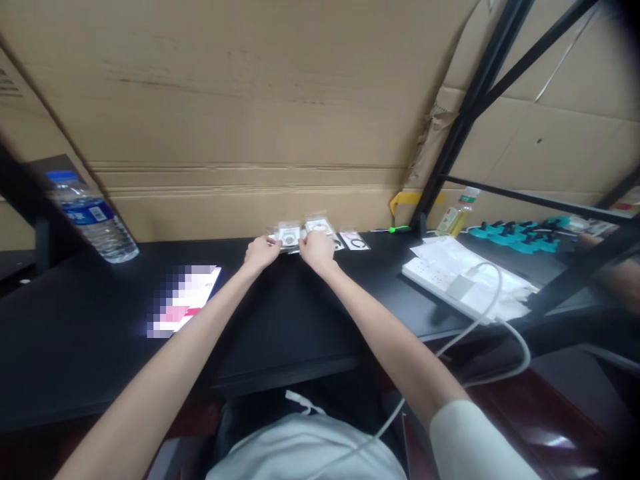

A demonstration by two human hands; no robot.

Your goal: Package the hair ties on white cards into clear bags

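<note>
My left hand (263, 253) and my right hand (318, 251) are at the back of the black desk, fingers closed on opposite edges of a small clear packet (289, 237). A pale card with a dark, ring-like shape shows through the packet. Just behind my right hand lies another small packet (320, 223), partly covered by the fingers. To the right of it, a flat white card packet (356, 241) with a dark loop on it rests on the desk. The contents are too small to name for certain.
A water bottle (95, 217) stands at the left and a lit phone (187, 303) lies nearer. On the right are a power strip (430, 279) with white cables, papers (453, 257), a bottle of yellow liquid (457, 215), teal objects (520, 237) and a black metal post (465, 120). Cardboard (250, 100) walls the back.
</note>
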